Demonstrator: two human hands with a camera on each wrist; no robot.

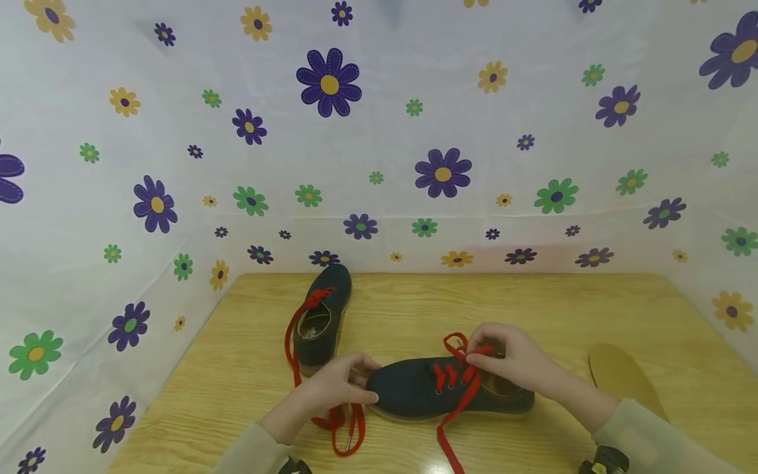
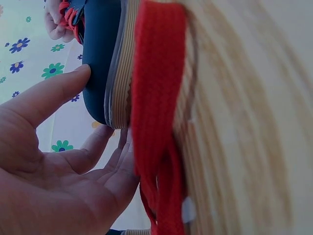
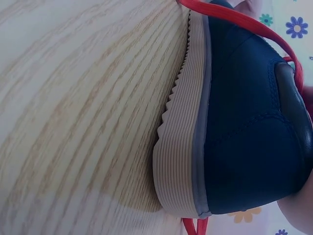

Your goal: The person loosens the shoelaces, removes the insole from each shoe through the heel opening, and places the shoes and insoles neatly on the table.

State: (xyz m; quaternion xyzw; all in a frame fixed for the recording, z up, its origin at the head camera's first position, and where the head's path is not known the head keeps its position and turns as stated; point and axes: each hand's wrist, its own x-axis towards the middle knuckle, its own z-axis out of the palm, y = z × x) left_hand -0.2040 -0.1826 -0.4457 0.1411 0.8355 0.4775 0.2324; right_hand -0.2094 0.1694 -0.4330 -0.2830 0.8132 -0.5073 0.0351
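Note:
A dark blue shoe [image 1: 408, 388] with red laces lies across the table, toe to the left. At its toe, my left hand [image 1: 340, 382] holds on, the thumb [image 2: 78, 78] against the upper and the fingers around the front of the sole. My right hand [image 1: 512, 359] pinches the red shoelace [image 1: 468, 395] at the top of the lacing, above the shoe's opening. One lace end hangs over the near side onto the table. In the right wrist view the heel [image 3: 254, 161] and its ribbed pale sole fill the right half.
The matching shoe [image 1: 322, 329] stands behind my left hand, toe away, its long red lace [image 1: 349, 441] trailing to the near table. A flat tan insole-shaped piece [image 1: 624, 375] lies at the right, partly behind my right forearm. A flowered white sheet [image 1: 379, 131] surrounds the wooden table [image 1: 237, 368].

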